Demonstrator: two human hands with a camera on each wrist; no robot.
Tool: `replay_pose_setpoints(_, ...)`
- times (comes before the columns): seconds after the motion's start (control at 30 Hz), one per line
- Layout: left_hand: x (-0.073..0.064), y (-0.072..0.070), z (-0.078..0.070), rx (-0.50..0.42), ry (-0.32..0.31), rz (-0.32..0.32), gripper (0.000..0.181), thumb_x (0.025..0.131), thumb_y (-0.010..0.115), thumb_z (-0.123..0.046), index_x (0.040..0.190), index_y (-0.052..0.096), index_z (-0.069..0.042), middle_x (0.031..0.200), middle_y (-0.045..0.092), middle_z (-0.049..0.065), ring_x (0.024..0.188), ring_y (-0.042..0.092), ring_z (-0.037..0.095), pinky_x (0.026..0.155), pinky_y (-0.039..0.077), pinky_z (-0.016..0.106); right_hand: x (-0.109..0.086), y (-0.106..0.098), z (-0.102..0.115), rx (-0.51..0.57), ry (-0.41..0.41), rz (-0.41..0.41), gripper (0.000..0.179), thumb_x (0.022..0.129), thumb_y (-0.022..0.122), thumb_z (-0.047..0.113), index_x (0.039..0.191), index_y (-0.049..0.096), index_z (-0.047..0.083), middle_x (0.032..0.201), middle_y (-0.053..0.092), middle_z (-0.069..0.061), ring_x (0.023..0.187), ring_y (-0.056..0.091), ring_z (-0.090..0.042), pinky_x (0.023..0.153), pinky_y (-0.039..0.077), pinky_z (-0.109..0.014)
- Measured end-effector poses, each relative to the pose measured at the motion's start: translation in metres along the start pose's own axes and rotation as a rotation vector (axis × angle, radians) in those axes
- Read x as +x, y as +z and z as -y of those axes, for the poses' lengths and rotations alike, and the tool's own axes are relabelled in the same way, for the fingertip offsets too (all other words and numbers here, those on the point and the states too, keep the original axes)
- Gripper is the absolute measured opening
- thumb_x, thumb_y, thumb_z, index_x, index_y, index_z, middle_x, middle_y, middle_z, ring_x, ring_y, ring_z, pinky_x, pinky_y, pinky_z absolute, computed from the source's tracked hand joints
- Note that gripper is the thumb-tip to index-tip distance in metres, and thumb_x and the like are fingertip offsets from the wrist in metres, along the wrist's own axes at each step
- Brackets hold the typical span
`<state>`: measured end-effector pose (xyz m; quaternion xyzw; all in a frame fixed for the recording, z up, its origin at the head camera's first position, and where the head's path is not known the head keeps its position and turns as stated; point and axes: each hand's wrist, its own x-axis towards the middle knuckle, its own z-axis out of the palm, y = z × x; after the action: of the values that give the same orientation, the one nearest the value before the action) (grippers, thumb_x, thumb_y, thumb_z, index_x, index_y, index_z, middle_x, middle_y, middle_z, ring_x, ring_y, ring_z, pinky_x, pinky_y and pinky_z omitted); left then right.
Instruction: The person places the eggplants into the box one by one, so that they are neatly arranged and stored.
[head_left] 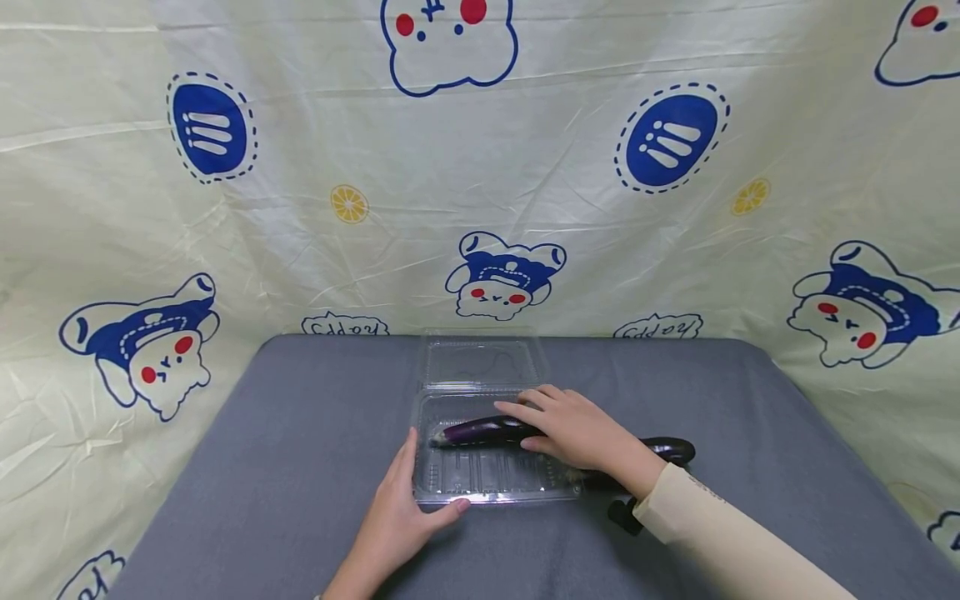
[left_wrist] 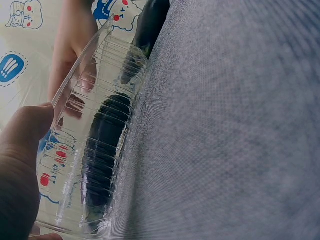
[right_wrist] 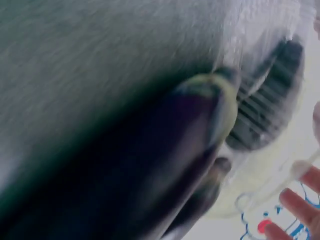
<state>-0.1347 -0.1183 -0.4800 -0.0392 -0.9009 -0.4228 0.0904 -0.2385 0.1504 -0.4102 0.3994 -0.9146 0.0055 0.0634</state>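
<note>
A clear plastic container [head_left: 487,487] lies on the table, its lid folded back. One purple eggplant [head_left: 480,431] lies inside, toward the left wall; ribbed plastic partly blurs it in the left wrist view. My right hand [head_left: 570,429] hovers over that eggplant's right end, fingers extended loosely and apart from it in the right wrist view. At the container's near-left corner is my left hand [head_left: 397,508], thumb on the near rim and straight fingers along the left side. Right of the container, two more eggplants show in the right wrist view, a large one [right_wrist: 150,150] and another [right_wrist: 200,200] behind.
Grey cloth covers the table [head_left: 315,450]. A pale printed curtain [head_left: 525,167] hangs behind it. The raised clear lid [head_left: 480,362] reaches the table's far edge. A small black object [head_left: 624,515] is under the right wrist.
</note>
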Motion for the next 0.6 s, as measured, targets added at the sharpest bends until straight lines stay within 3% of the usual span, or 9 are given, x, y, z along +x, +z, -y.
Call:
replay_pose_setpoints(0.3, -0.001, -0.001, -0.001, 0.008, -0.010, 0.008, 0.122, 0.070, 0.080, -0.064, 0.159, 0.018, -0.010, 0.159, 0.034, 0.019, 0.143, 0.039, 0.039, 0.112, 0.038, 0.058, -0.038, -0.013, -0.031, 0.025, 0.051, -0.077, 0.059, 0.094, 0.067, 0.041, 0.148, 0.048, 0.027, 0.134, 0.061, -0.002, 0.123, 0.056, -0.023, 0.097, 0.051, -0.048)
replay_pose_setpoints(0.43, -0.002, -0.002, -0.001, 0.014, -0.017, 0.010, 0.122, 0.070, 0.081, -0.063, 0.160, 0.018, -0.010, 0.159, 0.033, 0.019, 0.143, 0.039, 0.040, 0.112, 0.037, 0.059, -0.056, -0.011, -0.048, 0.056, 0.113, -0.042, 0.060, 0.093, 0.066, 0.045, 0.147, 0.049, 0.025, 0.135, 0.059, -0.004, 0.123, 0.056, -0.026, 0.097, 0.049, -0.054)
replay_pose_setpoints(0.6, -0.002, -0.002, -0.003, 0.013, -0.013, 0.002, 0.120, 0.070, 0.083, -0.059, 0.159, 0.019, -0.010, 0.159, 0.034, 0.018, 0.143, 0.039, 0.039, 0.111, 0.038, 0.059, -0.075, -0.007, -0.065, 0.076, 0.204, 0.065, 0.062, 0.093, 0.064, 0.051, 0.148, 0.048, 0.027, 0.137, 0.058, -0.006, 0.123, 0.056, -0.031, 0.096, 0.047, -0.059)
